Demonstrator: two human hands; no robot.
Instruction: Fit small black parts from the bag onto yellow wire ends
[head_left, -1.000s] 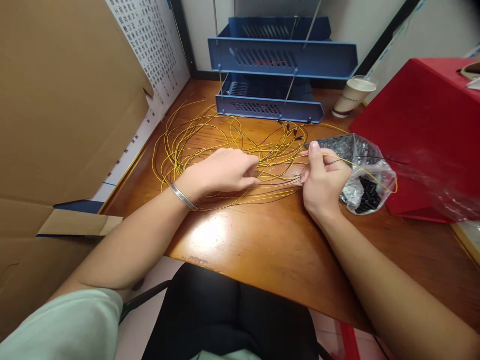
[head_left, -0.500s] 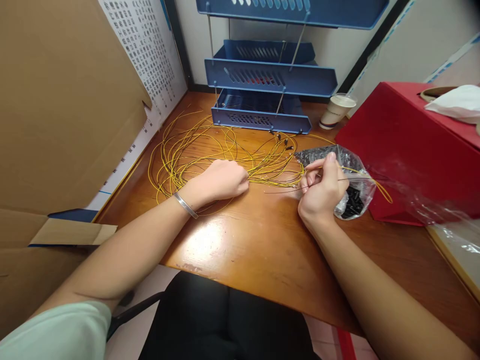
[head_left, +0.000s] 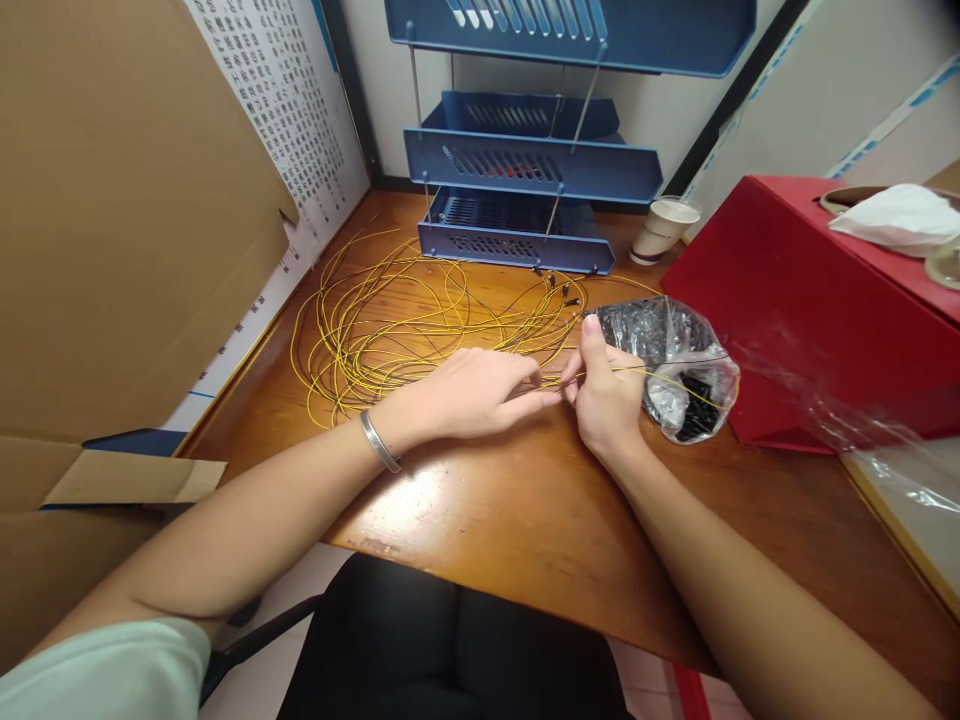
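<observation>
My right hand [head_left: 609, 395] is closed in a pinch around thin wires, thumb up. A yellow wire [head_left: 679, 383] and a dark one trail from it to the right, over the plastic bag. My left hand [head_left: 484, 392], with a silver bangle at the wrist, reaches across so its thumb and index fingertips come together on wire ends just left of the right hand's fingers. Behind both hands lies a loose coil of yellow and dark wires [head_left: 345, 345]. Small black connectors [head_left: 565, 292] sit on some wire ends near the blue rack.
A clear plastic bag [head_left: 660, 330] of small black parts lies right of my right hand. Beyond it stand a red box [head_left: 810, 320] with tissue on top and a paper cup [head_left: 664, 230]. A blue tiered rack [head_left: 525, 250] stands behind; a cardboard box [head_left: 127, 200] rises at left.
My left hand has moved right from the wire bundle to meet my right hand. My right hand has shifted slightly left and down, still holding wires.
</observation>
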